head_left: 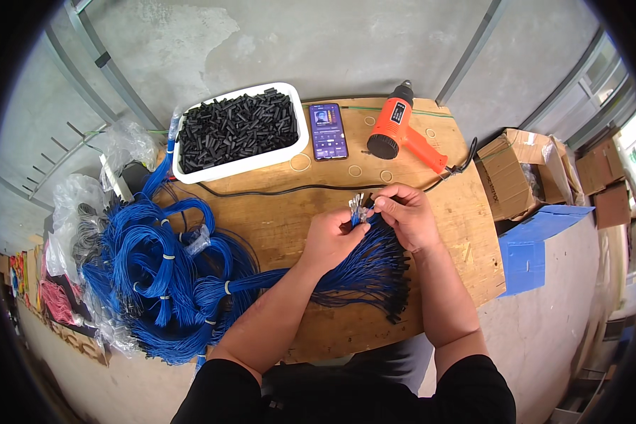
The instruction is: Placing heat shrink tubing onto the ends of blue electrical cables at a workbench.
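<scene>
Bare concrete floor with metal rails behind; wooden tabletop fills the middle of the head view.

Left hand at centre, grip clamped round a bundle of blue wires, which fans out toward 5 o'clock across the tabletop, its far ends dark-tipped. Right hand just beside the left at 3 o'clock of it, grip pinched together on the metal terminals at the bundle's upper end. Hands nearly touching.

At 9 o'clock, large heap of coiled blue wire, tied with white bands, spilling over the tabletop edge among clear plastic bags.

At 11 o'clock, white tray full of short black tubes. Phone with lit screen at 12 o'clock, just beside the tray. Orange heat gun at 1 o'clock, lying on its side, black cord trailing along the tabletop.

Open cardboard boxes at 3 o'clock, off the tabletop, near a blue sheet.
</scene>
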Motion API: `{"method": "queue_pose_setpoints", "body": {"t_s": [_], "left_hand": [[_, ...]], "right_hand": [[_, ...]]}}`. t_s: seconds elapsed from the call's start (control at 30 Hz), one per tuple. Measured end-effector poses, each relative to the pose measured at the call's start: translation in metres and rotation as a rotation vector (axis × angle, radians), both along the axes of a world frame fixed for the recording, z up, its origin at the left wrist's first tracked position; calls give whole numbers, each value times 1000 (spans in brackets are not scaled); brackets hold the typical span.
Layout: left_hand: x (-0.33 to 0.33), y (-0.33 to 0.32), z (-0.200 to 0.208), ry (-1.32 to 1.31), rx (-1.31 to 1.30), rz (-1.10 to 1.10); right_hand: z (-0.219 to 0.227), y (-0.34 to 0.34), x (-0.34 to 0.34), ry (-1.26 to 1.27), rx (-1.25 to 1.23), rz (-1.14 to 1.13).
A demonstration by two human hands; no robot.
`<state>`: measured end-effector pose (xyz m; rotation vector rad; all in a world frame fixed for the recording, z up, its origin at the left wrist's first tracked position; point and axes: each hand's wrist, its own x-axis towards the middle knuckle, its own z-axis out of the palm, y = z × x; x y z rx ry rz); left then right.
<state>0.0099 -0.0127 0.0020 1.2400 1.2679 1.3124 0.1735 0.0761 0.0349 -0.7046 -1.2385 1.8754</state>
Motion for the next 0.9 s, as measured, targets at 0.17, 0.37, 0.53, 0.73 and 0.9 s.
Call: {"method": "queue_pose_setpoints", "body": {"t_s": [0.17,0.37,0.53,0.73,0.9], "left_hand": [[-2,-2,1,-59,19,-11],[-2,-5,8,-251,-182,61],[1,-4,-7,-380,-31,240],[-5,-9,10,-356,-101,162],[-13,-11,10,-551,-228,-52]], "right_hand": [[2,0,0,11,-17,-29],[1,2,4,-31,-50,-52],[5,2,5,-54,-90,-31],[7,2,6,-75,-112,-7],[5,4,6,-54,-96,-19]]}}
